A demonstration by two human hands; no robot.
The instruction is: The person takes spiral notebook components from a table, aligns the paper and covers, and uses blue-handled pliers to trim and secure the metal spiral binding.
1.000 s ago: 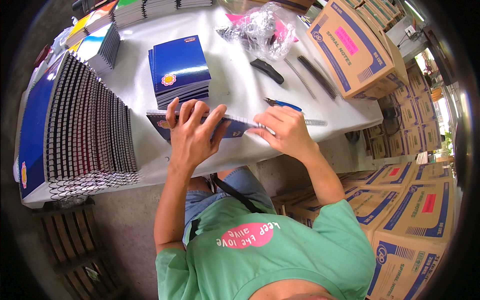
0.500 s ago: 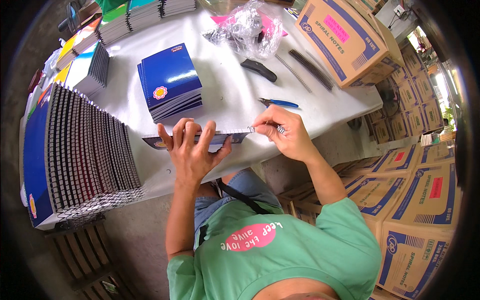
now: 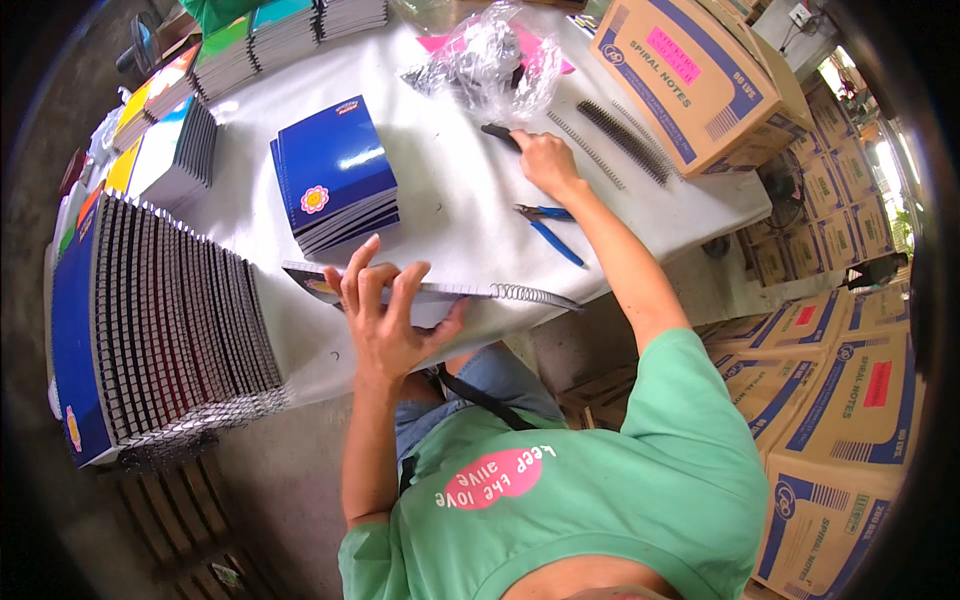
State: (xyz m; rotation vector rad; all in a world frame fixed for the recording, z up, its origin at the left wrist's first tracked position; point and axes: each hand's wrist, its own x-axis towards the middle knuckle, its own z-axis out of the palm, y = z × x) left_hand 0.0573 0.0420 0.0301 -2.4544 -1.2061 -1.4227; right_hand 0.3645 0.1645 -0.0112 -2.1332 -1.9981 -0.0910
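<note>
The spiral-bound notebook [image 3: 400, 292] lies flat at the near edge of the white table [image 3: 450, 190], its wire coil [image 3: 525, 295] projecting past the right end of the cover. The left hand [image 3: 385, 320] presses on it, fingers spread over the cover and thumb hooked under the near edge. The right hand [image 3: 545, 160] reaches to the far side of the notebook and closes its fingers on a dark handled tool [image 3: 500, 132] lying on the table; how firmly it grips cannot be determined. To do this step well, keep the notebook pinned level so the coil end stays exposed, and take the tool by its handle. Count: one notebook in hand; one pair of blue-handled pliers [image 3: 545, 225] between notebook and right hand; one stack of blue notebooks [image 3: 335, 175] beyond the left hand; three loose black coils [image 3: 625, 140] beside the right hand; one crumpled clear plastic bag [image 3: 490, 55] beyond the tool.
</note>
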